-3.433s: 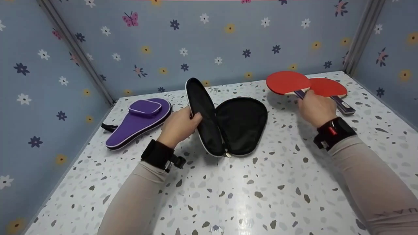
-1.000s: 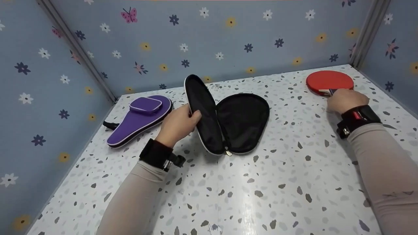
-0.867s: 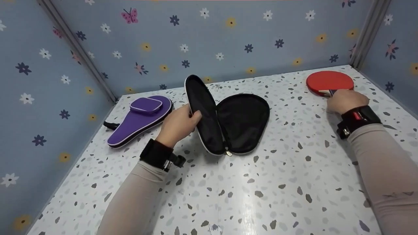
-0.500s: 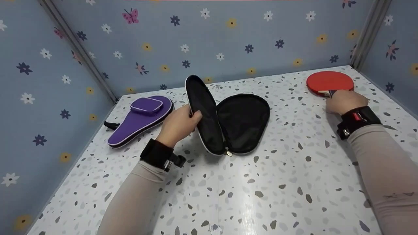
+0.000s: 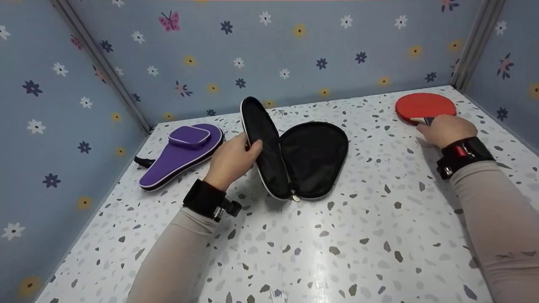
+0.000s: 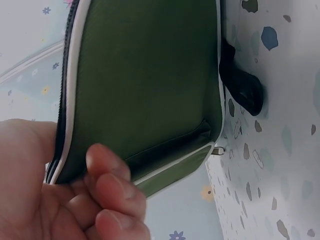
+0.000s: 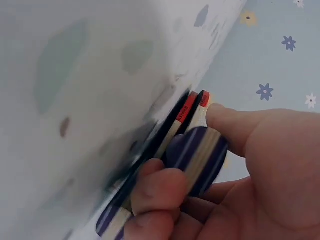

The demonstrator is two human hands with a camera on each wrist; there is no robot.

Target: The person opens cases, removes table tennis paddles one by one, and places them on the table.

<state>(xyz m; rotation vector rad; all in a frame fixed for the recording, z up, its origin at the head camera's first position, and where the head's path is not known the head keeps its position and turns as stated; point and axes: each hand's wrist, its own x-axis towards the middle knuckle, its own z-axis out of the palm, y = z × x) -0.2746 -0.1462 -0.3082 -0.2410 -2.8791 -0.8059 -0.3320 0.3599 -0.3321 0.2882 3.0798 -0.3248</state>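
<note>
A purple case (image 5: 166, 168) lies on the left of the speckled worktop (image 5: 328, 269), a pouch (image 5: 189, 135) on its top and a black strap (image 5: 144, 162) at its left side. Blue walls (image 5: 269, 46), printed with flowers (image 5: 299, 30) and butterflies (image 5: 169, 21), meet at 2 grey posts (image 5: 476, 42).

Speckled white table (image 5: 358, 240), purple case (image 5: 174, 162), black-lined case (image 5: 313, 160), stacked paddles (image 5: 425, 105)

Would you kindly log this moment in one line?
left hand: holds open case's raised half; right hand: grips paddle handle; second paddle: alongside; purple case: lying flat
</note>
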